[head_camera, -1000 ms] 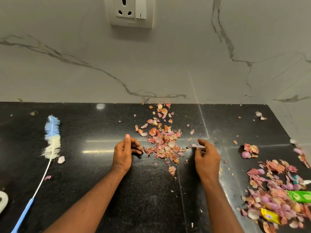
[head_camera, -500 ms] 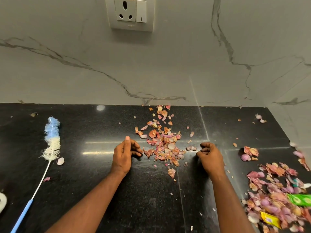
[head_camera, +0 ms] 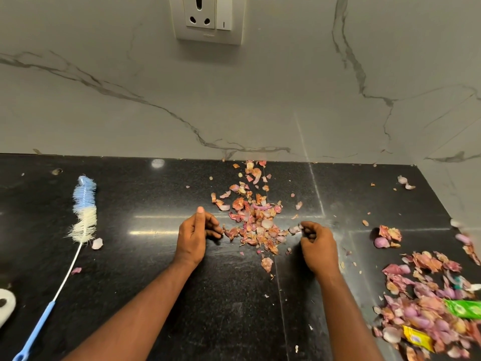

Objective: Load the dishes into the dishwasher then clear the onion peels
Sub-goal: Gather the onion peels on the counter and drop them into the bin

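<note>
A pile of pink and orange onion peels [head_camera: 256, 220] lies on the black counter [head_camera: 130, 204] near the wall. My left hand [head_camera: 194, 237] stands on its edge just left of the pile, thumb up, fingers loosely bent toward the peels and holding nothing. My right hand [head_camera: 316, 243] sits at the pile's right side with its fingers curled under; a small peel [head_camera: 295, 228] touches its fingertips. A second, larger heap of peels [head_camera: 426, 303] is spread at the right. No dishes or dishwasher are in view.
A blue and white bottle brush [head_camera: 83, 212] lies at the left, with a white object [head_camera: 5, 306] at the left edge. Green [head_camera: 463, 308] and yellow [head_camera: 416, 337] wrappers lie in the right heap. Loose peels [head_camera: 387, 235] are scattered between the heaps. A wall socket [head_camera: 209, 18] is above.
My right hand has moved left toward the pile, curling its fingers and pushing a few loose peels along. My left hand has stayed in place.
</note>
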Available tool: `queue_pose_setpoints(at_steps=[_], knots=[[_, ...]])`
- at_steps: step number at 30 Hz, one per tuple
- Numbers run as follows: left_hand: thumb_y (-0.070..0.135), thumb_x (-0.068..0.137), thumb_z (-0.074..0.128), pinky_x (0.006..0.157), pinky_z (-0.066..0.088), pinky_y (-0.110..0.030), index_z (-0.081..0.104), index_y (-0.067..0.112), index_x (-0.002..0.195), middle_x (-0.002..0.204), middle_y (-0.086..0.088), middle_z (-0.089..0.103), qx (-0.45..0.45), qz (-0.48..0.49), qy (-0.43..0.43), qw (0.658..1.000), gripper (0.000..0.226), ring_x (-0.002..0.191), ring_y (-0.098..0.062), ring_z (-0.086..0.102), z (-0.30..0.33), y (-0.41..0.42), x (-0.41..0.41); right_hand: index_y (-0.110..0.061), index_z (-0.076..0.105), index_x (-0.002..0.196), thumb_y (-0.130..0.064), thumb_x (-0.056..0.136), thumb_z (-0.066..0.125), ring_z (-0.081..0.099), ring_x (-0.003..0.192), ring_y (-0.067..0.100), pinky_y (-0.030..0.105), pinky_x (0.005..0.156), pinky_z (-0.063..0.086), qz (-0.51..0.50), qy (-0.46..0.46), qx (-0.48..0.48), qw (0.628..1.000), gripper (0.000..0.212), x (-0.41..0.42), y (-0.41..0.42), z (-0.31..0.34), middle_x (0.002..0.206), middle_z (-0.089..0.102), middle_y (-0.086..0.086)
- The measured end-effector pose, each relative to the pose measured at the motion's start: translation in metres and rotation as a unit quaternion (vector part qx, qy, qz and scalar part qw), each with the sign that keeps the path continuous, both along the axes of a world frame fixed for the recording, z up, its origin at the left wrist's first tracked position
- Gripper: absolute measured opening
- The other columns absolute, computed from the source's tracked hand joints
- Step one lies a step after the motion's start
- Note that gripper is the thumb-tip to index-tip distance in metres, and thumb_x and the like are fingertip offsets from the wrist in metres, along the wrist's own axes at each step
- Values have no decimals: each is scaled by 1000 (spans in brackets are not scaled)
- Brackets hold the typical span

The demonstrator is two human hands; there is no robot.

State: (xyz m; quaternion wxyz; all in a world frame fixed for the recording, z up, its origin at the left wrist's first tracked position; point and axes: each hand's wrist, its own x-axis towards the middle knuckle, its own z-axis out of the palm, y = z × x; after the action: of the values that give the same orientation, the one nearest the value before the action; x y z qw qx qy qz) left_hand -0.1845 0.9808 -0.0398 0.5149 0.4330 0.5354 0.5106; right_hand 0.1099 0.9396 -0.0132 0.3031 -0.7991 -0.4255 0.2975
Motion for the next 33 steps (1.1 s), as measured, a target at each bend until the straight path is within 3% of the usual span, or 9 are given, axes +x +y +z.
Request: queue_pose_setpoints(at_steps=[4,6,10,14,18,23,27,31,33], knots=[[45,109,34,59,62,-34,66,-2,90,75,-15,72,-3,1,-2,1000,60,69,-30,72,3,0,1,-21,75,109,6,98,58,72,92,12,18,73,58,50,147,1,988,33,-24,-3,5,102,78,-7],[45,109,34,60,62,-34,66,-3,91,75,-15,73,-5,3,-2,1000,60,69,-30,72,3,-1,1,-22,77,102,4,99,60,75,86,13,20,67,60,30,221,21,974,31,-31,-4,7,95,80,-6],[44,109,34,60,61,-35,66,-2,91,75,-14,73,-5,3,2,1000,59,69,-31,72,4,-1,0,-26,70,118,-4,100,63,68,107,11,33,98,57,-53,81,92,991,29,-35,-5,5,117,71,-5],[43,109,35,59,62,-34,66,-2,90,75,-14,73,-3,1,3,1000,59,68,-29,72,3,-1,1,-23,62,139,-2,99,61,54,125,9,32,111,43,4,-5,60,998,45,-41,-10,1,128,58,-14],[43,109,35,58,61,-33,66,-3,91,75,-14,73,-3,-1,-1,1000,59,68,-29,72,3,-1,1,-28,70,124,6,99,59,71,102,2,34,97,61,-51,140,93,985,43,-43,-15,4,116,71,-17],[44,109,35,58,62,-33,66,-2,91,75,-15,73,-1,-4,9,1000,59,68,-29,72,3,-1,1,-25,64,138,7,98,57,64,118,7,35,105,54,-57,129,83,986,51,-35,-15,6,128,64,-13],[45,109,34,56,61,-32,66,-3,91,75,-14,73,2,-8,7,1000,60,67,-28,72,4,-1,0,-22,71,126,9,99,57,73,113,12,22,87,61,-33,256,102,961,43,-34,-8,13,123,75,-6],[44,109,34,56,61,-32,65,-5,91,75,-13,73,0,-11,-2,1000,60,67,-26,72,3,-1,0,-16,42,157,31,90,39,50,144,16,36,118,44,-124,373,140,909,82,-21,20,17,160,47,2],[43,109,33,56,61,-32,65,-5,92,76,-12,73,8,-16,-8,1000,60,68,-26,72,3,-1,0,-19,31,162,32,88,43,52,142,19,40,117,46,-120,425,135,887,91,-16,31,15,163,40,2]])
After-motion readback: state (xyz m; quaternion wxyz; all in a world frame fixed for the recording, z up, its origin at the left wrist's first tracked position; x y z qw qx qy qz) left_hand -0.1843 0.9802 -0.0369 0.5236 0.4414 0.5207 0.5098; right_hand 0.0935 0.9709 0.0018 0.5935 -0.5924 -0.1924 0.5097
